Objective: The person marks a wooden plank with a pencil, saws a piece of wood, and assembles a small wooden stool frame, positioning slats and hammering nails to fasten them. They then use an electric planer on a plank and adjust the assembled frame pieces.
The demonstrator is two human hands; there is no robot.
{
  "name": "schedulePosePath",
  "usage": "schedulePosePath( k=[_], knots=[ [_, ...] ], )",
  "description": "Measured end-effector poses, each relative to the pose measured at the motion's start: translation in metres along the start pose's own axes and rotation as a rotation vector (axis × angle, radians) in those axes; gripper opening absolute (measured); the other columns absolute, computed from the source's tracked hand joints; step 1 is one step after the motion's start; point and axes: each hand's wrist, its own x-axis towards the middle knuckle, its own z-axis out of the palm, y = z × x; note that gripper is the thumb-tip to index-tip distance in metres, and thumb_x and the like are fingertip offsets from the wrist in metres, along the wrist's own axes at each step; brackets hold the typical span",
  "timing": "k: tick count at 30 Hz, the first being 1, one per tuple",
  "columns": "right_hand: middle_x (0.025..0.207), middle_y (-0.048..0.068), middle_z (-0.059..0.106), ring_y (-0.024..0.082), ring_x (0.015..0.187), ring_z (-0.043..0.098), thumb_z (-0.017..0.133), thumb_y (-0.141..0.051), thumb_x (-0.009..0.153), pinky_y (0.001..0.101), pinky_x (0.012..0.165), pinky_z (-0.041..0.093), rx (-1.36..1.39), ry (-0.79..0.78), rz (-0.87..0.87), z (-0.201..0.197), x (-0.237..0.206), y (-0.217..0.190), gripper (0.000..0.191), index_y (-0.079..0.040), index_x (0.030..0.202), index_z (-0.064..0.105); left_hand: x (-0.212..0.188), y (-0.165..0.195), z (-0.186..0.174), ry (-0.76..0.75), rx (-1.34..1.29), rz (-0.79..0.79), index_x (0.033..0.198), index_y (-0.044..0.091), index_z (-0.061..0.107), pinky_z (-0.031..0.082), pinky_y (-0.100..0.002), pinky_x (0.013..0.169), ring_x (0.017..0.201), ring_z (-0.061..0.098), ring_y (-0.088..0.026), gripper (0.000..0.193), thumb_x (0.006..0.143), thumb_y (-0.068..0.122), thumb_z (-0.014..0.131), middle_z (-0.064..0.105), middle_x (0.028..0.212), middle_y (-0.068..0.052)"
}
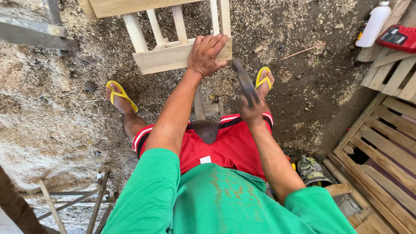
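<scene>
Head view: right hand (pixel 252 108) w/ closed grip on hammer (pixel 244 82), long axis up-left, blurred; left hand (pixel 206 54) flat on wooden frame (pixel 171 57). White bottle (pixel 372 24), red box (pixel 398 38) top right.

The ground (pixel 303 99) was bare dark earth, strewn with pale sawdust and wood shavings (pixel 39 108) that lay thickest to the left. On it stood a slatted frame of light wood (pixel 173 52), near the top of the view. Two feet in yellow flip-flops (pixel 121 96) were planted on the dirt, one at each side of the frame's lower rail. A thin stick (pixel 302 51) lay on the soil to the right. Farther right, wooden pallets (pixel 385 147) rested on the ground, with a white plastic bottle (pixel 372 24) and a red case (pixel 398 38) beside them at the top corner.
</scene>
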Motion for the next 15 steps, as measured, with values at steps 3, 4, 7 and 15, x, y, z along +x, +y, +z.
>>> schedulePosePath(
  k=[3, 4, 7, 15],
  knots=[
    [0.095, 0.017, 0.072, 0.039, 0.085, 0.071, 0.061, -0.025, 0.112, 0.0471, 0.076, 0.055, 0.026, -0.345, 0.462, 0.002, 0.003, 0.003, 0.022, -0.004, 0.119, 0.065, -0.001, 0.001, -0.005, 0.027, -0.029, 0.0, 0.144, 0.011, 0.054, 0.041, -0.038, 0.095, 0.108, 0.056, -0.019, 0.085, 0.086, 0.063, 0.089, 0.06, 0.134, -0.002],
    [0.099, 0.019, 0.071, 0.039, 0.086, 0.071, 0.059, -0.024, 0.111, 0.0463, 0.076, 0.056, 0.046, -0.248, 0.348, -0.002, 0.004, 0.003, 0.025, -0.002, 0.123, 0.063, 0.0, 0.001, -0.006, 0.009, -0.044, -0.011, 0.142, 0.01, 0.055, 0.041, -0.039, 0.094, 0.107, 0.057, -0.02, 0.089, 0.079, 0.063, 0.089, 0.061, 0.132, -0.003],
    [0.102, 0.021, 0.069, 0.04, 0.084, 0.071, 0.055, -0.021, 0.109, 0.0446, 0.074, 0.057, 0.115, -0.067, 0.139, -0.02, -0.003, -0.005, 0.028, -0.002, 0.127, 0.061, 0.0, 0.001, -0.011, -0.038, -0.027, -0.018, 0.142, 0.01, 0.056, 0.041, -0.038, 0.093, 0.106, 0.057, -0.02, 0.094, 0.07, 0.061, 0.087, 0.062, 0.132, -0.003],
    [0.091, 0.016, 0.069, 0.04, 0.084, 0.07, 0.062, -0.03, 0.116, 0.0484, 0.076, 0.054, -0.068, -0.394, 0.442, -0.001, 0.009, 0.0, 0.024, -0.007, 0.112, 0.063, 0.003, 0.004, -0.016, 0.044, -0.063, -0.008, 0.142, 0.012, 0.054, 0.041, -0.038, 0.099, 0.11, 0.058, -0.02, 0.085, 0.077, 0.053, 0.091, 0.06, 0.134, -0.001]
  ],
)
